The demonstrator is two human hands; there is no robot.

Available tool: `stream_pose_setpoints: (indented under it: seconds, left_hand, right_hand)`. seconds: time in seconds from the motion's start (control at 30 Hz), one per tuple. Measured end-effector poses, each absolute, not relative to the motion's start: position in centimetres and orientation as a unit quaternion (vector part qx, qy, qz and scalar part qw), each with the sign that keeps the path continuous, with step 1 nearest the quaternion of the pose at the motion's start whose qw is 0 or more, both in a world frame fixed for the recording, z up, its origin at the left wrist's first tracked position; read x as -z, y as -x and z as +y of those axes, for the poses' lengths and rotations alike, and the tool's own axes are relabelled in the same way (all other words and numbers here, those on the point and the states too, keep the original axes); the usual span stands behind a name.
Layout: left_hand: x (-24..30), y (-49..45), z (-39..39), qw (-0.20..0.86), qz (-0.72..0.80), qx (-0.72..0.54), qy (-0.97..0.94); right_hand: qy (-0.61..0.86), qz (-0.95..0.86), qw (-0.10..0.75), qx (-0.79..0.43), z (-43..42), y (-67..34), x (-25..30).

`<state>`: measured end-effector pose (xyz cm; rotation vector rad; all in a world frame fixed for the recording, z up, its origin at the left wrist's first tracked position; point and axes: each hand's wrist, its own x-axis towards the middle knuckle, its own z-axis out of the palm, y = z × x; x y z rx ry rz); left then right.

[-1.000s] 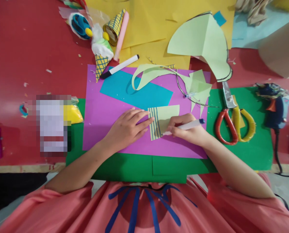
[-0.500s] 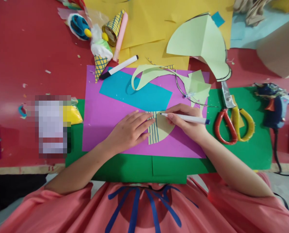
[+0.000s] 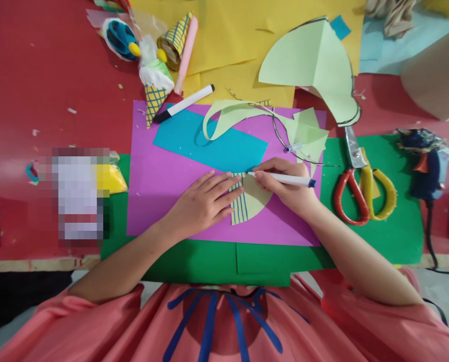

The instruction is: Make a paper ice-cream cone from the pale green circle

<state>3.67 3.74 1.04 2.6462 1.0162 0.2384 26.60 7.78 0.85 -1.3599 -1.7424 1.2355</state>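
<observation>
A pale yellow paper piece with a curved edge (image 3: 255,198) lies on the purple sheet (image 3: 164,211). Several blue lines run down its left part. My left hand (image 3: 207,198) lies flat on that left side, fingers stretched out and slightly apart. Between the thumb and fingers of my right hand (image 3: 287,188) is a white marker (image 3: 290,179) with a blue end. Its tip is at the paper's top edge, just right of the drawn lines. Under the top edge of the paper piece, a blue paper strip (image 3: 209,138) stretches across the purple sheet.
Red-and-yellow-handled scissors (image 3: 354,161) and a glue gun (image 3: 431,171) lie at the right. Behind are pale green paper cuttings (image 3: 303,55), another marker (image 3: 187,103) and paper ice-cream cones (image 3: 155,98). A yellow packet (image 3: 113,178) lies left, beside a blurred-out item.
The marker in my right hand has shifted slightly up and left, to the paper's top edge. My left hand stays on the paper.
</observation>
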Motion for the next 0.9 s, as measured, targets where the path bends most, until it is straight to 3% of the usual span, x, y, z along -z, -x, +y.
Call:
stream_pose_setpoints:
  seconds: [0.9]
  left_hand:
    - [-1.15,-3.74,3.8,0.14,0.352,-0.09,-0.921]
  right_hand:
    - [0.5,-0.669,0.282,-0.472,7.95,-26.74,-1.24]
